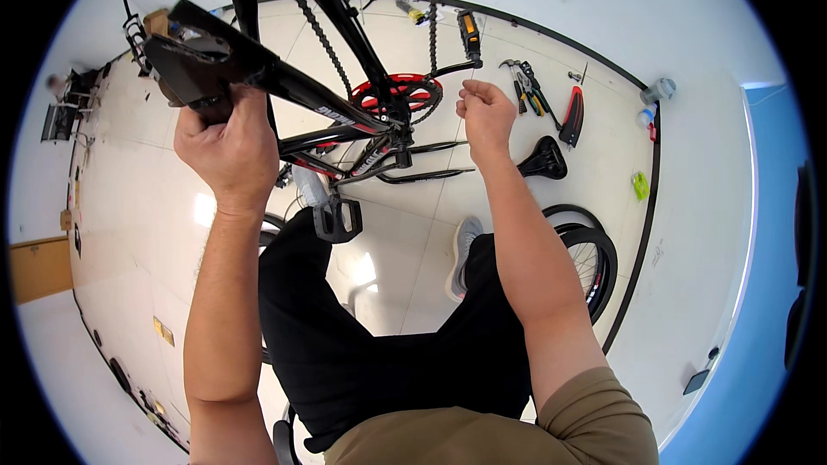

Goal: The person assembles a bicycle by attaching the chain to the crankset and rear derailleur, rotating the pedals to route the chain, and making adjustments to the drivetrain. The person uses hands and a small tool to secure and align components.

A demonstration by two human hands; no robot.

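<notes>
My left hand (226, 150) is wrapped round the end of a black bicycle frame (297, 93), its fingers partly hidden behind the tubing. Below that grip, the frame slants to a red and black chainring (422, 101). A dark chain (433, 12) runs down to the ring in two strands from the top of the picture. One crank carries a pedal with an orange reflector (468, 34); another black pedal (338, 220) hangs near my knee. To the right of the chainring, my right hand (488, 120) is closed with curled fingers, apart from the frame. Whatever it holds, if anything, is hidden.
Pliers and other hand tools (530, 86) lie on the tiled floor at right, beside a red and black mudguard-like piece (572, 116). Nearer are a black saddle (544, 159) and a wheel (594, 262). A clear bottle (662, 90) is by the wall.
</notes>
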